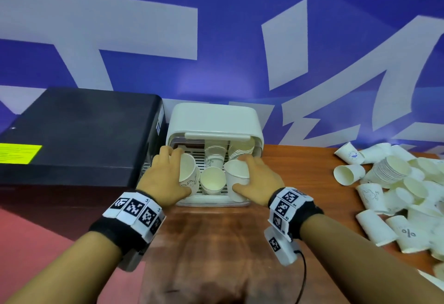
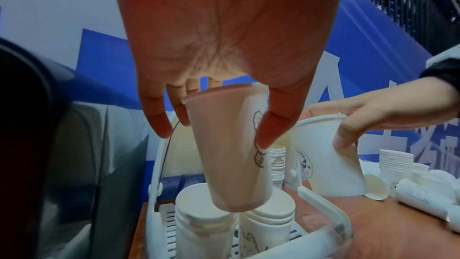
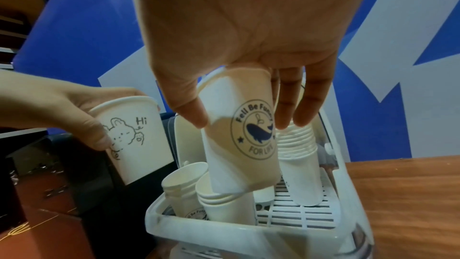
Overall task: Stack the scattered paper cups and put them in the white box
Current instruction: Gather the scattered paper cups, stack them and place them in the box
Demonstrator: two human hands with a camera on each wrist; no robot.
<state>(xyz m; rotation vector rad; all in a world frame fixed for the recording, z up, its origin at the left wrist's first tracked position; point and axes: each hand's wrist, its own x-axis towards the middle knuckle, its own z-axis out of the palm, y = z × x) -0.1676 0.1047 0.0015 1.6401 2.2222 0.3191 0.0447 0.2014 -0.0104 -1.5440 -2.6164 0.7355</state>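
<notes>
Head view: left hand (image 1: 165, 174) and right hand (image 1: 257, 178) each pinch one cup over white box (image 1: 213, 118). Right wrist view alone shows whale logo (image 3: 257, 131) on right cup (image 3: 239, 135).

Showing even, soft indoor light, with faint shadows under the forearms. Bending straight lines at the wide-angle edges. Blurring the near palms in both wrist views, dark corners creeping in.

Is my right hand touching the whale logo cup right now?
Touching. The right wrist view shows the right hand pinching the whale cup between thumb and fingers.
</notes>
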